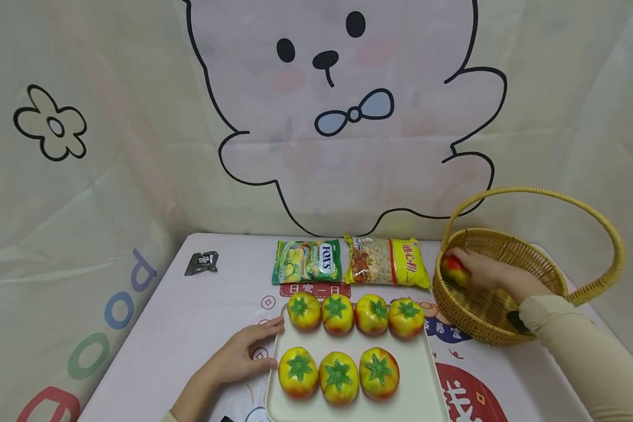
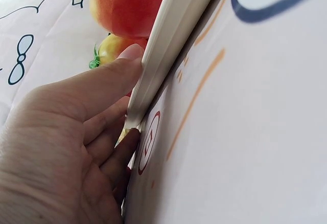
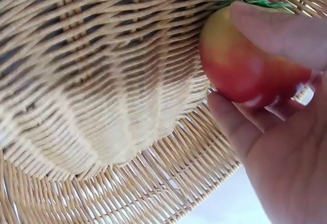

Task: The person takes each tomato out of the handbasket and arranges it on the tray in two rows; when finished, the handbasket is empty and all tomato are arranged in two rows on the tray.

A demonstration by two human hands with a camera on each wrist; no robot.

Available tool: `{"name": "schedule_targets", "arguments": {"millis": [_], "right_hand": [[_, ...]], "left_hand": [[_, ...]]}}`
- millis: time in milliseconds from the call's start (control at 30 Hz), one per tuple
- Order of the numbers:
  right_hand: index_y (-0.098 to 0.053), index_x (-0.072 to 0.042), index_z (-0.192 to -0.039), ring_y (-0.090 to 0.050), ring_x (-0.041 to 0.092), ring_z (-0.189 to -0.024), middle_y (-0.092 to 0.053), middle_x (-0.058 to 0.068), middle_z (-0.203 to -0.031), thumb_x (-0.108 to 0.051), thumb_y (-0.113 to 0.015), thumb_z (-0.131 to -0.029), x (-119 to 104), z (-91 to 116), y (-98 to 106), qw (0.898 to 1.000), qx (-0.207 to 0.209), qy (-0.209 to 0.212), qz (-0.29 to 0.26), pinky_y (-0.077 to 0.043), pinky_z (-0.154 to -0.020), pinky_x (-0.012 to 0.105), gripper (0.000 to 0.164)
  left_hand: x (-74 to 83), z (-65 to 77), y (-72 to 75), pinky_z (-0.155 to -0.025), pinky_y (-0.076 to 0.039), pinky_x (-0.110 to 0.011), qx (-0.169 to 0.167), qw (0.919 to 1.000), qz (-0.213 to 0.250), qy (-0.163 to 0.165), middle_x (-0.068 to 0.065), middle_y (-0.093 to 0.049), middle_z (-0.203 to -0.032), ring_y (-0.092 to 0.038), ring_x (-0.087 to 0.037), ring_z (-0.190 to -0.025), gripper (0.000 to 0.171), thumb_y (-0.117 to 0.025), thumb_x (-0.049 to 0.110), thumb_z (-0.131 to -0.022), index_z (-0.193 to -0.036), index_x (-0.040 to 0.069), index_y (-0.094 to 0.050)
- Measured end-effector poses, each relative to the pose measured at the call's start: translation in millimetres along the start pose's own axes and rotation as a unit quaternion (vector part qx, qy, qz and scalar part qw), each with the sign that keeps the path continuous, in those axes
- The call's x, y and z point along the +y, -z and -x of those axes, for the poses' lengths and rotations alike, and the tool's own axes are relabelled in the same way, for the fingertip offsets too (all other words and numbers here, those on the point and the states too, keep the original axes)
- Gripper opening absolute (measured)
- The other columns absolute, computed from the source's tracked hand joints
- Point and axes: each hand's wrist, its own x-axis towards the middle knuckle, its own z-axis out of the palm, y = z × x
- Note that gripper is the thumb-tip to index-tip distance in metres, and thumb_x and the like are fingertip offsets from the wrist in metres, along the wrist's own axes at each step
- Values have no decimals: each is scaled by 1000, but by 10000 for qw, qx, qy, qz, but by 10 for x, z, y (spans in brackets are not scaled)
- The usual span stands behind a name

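My right hand (image 1: 482,271) is inside the wicker basket (image 1: 451,316) and grips a red and yellow persimmon (image 3: 245,63) between thumb and fingers, near the basket's woven wall. Its green leafy top shows at the upper edge in the right wrist view. On the white tray (image 1: 414,384) several more persimmons stand leaf side up: a far row (image 1: 337,315) and a near row of three (image 1: 339,378). My left hand (image 1: 242,354) rests against the tray's left edge with fingers spread. In the left wrist view its thumb (image 2: 110,81) touches the rim, while the other fingertips are partly hidden.
Behind the tray lie a green Fox's candy bag (image 1: 308,262) and a yellow pasta bag (image 1: 387,262). A small black packet (image 1: 202,263) is at the back left. The basket's tall handle (image 1: 538,191) arches above the right arm. A printed cloth hangs behind the table.
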Motion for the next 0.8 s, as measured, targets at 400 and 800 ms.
{"name": "schedule_targets", "arguments": {"millis": [400, 800], "right_hand": [[-39, 3, -132, -52, 41, -101, -47, 32, -119, -6, -76, -70, -6, 48, 39, 9995, 323, 7, 66, -48, -88, 61, 73], [-33, 8, -137, -51, 38, -106, -45, 30, -128, -21, -75, -77, -158, 256, 225, 9971, 650, 108, -387, -49, -88, 56, 79]], "left_hand": [[15, 2, 2, -110, -31, -54, 29, 10000, 11, -3, 11, -42, -147, -41, -23, -136, 64, -71, 49, -78, -134, 25, -54], [0, -5, 3, -111, -31, -54, -26, 10000, 69, 32, 12, -42, -147, -40, -22, -137, 64, -71, 48, -78, -135, 26, -54]]}}
